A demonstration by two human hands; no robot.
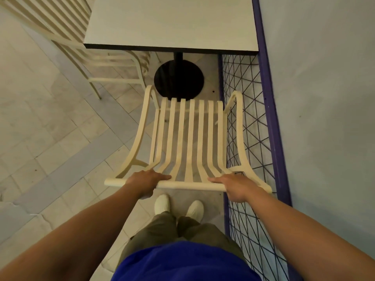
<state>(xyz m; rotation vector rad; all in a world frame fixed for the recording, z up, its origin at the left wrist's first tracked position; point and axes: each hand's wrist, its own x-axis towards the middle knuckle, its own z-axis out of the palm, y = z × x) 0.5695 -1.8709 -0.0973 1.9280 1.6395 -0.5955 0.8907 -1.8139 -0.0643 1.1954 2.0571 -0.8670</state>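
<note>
Two hands [147, 180] [236, 186] round one cream chair [190, 128]

A pale square table [172, 23] stands on a black post [178, 55] with a round black base [178, 80]. A cream slatted side chair [113, 61] is tucked partly under its left edge. A purple wire fence [271, 110] runs along the grey wall [324, 98]. Light tiles cover the floor [50, 128].

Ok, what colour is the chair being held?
Cream, slatted chair; left hand and right hand grip its top rail. Head view.
</note>
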